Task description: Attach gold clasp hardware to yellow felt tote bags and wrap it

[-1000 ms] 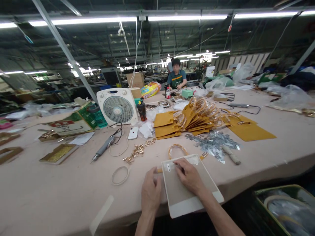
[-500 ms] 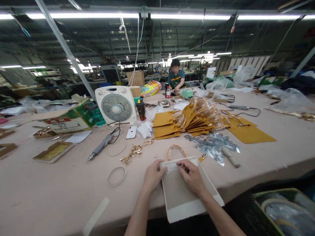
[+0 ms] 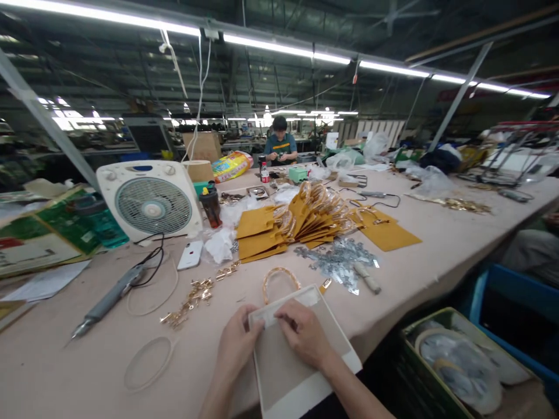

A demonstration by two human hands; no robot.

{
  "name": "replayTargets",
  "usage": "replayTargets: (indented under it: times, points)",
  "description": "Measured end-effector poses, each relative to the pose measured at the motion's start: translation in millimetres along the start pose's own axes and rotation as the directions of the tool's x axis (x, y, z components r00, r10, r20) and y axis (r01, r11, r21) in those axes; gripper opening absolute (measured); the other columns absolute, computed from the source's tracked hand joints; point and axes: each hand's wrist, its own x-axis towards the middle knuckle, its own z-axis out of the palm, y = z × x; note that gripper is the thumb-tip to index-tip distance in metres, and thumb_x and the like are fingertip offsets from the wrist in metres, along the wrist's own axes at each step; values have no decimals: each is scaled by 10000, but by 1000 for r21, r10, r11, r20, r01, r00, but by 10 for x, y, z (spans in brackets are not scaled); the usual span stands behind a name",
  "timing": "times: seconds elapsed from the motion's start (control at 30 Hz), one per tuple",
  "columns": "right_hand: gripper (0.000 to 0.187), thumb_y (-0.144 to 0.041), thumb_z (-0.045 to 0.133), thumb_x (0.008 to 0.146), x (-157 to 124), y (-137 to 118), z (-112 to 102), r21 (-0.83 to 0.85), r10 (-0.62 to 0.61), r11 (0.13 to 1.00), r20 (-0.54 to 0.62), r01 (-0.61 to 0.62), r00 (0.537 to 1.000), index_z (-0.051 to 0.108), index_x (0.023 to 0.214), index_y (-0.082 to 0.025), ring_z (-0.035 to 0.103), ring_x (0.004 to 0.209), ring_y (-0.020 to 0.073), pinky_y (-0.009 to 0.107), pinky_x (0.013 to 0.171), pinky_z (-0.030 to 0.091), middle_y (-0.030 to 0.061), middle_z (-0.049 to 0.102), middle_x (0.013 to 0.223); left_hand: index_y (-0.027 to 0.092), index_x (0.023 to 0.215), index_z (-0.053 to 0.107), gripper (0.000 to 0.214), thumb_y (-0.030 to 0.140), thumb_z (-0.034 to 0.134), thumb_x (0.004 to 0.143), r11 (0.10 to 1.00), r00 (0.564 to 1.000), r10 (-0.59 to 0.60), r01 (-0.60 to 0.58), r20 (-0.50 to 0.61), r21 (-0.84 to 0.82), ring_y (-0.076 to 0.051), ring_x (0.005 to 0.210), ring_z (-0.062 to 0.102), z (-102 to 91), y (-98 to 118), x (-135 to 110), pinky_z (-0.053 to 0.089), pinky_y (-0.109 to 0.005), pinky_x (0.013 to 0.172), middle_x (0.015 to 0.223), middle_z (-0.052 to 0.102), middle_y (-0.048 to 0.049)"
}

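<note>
A flat bag panel [image 3: 288, 366] with a grey-beige inner face and pale borders lies at the table's front edge, partly overhanging it. Its wrapped loop handle [image 3: 279, 271] sticks out beyond the far edge, with a mustard strap tab [image 3: 325, 285] beside it. My left hand [image 3: 238, 337] grips the panel's upper left corner, thumb on top. On the pale upper border, the closed fingers of my right hand [image 3: 303, 331] pinch together; whatever is between them is hidden. Gold metal fittings [image 3: 192, 299] lie left of the handle, and a heap of flat silver metal plates [image 3: 345, 261] lies to the right.
Mustard bag pieces [image 3: 301, 221] are stacked ahead. A grey electric screwdriver [image 3: 109, 297], a phone [image 3: 190, 255], a tape ring [image 3: 148, 364] and a fan [image 3: 151, 201] stand or lie leftward. A co-worker [image 3: 280, 142] sits across the table. Crates [image 3: 437, 372] stand below right.
The view has swung right, so table objects appear farther left and more bins show at right. Both hands stay on the panel, the right still pinched at its upper border.
</note>
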Motion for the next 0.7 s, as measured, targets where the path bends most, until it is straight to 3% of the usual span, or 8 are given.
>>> replayTargets:
  times: [0.3,0.43,0.6,0.7]
  points:
    - [297,-42,580,835,-9,4,3,-12,13,1000,1,-13,1000,732,977,-254,675,888,201,299,791,491,19,714,936,256,1020,723,339,489,643,787,1000,998,22,-22,-56,-8,-286,908,749,37,-3,-2,604,-367,802,962,802,-45]
    - [277,-61,586,826,20,5,0,34,33,999,-30,-32,999,745,950,-250,652,817,183,286,748,474,9,705,891,253,1199,707,505,584,627,827,997,991,65,-59,-117,50,-307,1044,725,51,-101,-75,594,-423,922,1125,779,-70]
    - [134,-245,625,913,-9,94,-55,241,207,953,-84,-182,975,749,961,-227,595,741,178,278,662,441,21,689,866,220,1410,588,520,494,490,979,999,980,46,-44,-195,18,-273,1188,679,47,-48,-301,540,-440,1036,1315,714,-110]
    - [235,-402,665,926,-35,237,-58,376,349,877,-67,-301,935,735,1037,-208,534,638,167,270,581,390,-5,617,727,218,1384,601,451,439,480,1010,996,972,58,-72,-227,-53,-248,1189,686,54,-25,-362,546,-405,1024,1303,725,-110]
